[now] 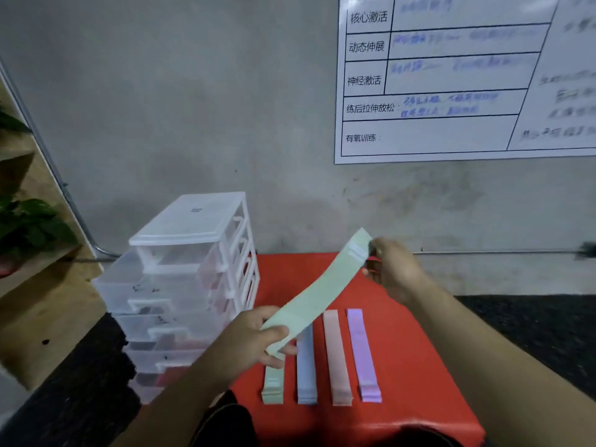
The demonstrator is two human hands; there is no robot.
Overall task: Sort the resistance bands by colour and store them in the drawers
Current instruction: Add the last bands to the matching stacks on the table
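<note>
Holding a pale green band (319,291) stretched between both hands above the red table (419,366), the person appears to be in the sorting step. The left grip (258,337) pinches the band's near end, thumb on top and fingers curled beneath. The right grip (393,269) pinches the raised far end with its fingertips. On the table lie four stacks side by side: a green stack (273,385) partly under the left grip, then a blue stack (306,372), a pink stack (337,359) and a purple stack (362,353). A clear drawer unit (180,285) stands just beside the table on the left; whether any drawer is open enough, I cannot tell. By colour, the held band belongs on the green stack, so the next move calls for lowering it lengthwise onto that pile, ends aligned.
</note>
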